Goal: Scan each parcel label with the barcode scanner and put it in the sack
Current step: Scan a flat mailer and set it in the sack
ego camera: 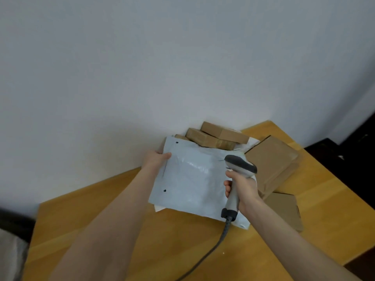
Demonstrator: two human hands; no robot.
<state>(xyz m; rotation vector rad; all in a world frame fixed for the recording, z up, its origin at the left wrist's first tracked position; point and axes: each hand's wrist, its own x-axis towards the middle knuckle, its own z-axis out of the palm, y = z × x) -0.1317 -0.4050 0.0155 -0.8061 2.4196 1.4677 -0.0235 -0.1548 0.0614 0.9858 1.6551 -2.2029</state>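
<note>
Here, a person holds a mailer up to the barcode scanner above the counter.

At left, the left hand (157, 160) pinches the far-left edge of the mailer (188, 179), thumb on top, its grip narrow on the thin rim, probably to tilt the face toward the reader. The mailer sits over the wooden counter (142, 244), just in front of brown boxes (215, 136) stacked against the wall (142, 67). It is pale grey, slightly glossy and wrinkled, with two small dark dots along its left edge. No label shows on the side seen. At right, the right hand (242, 189) wraps its grip round the handle of the scanner (240, 168), whose head points down at the mailer. Its cable (213, 250) trails nearer. Flat cardboard parcels (272, 161) lie further right.
</note>
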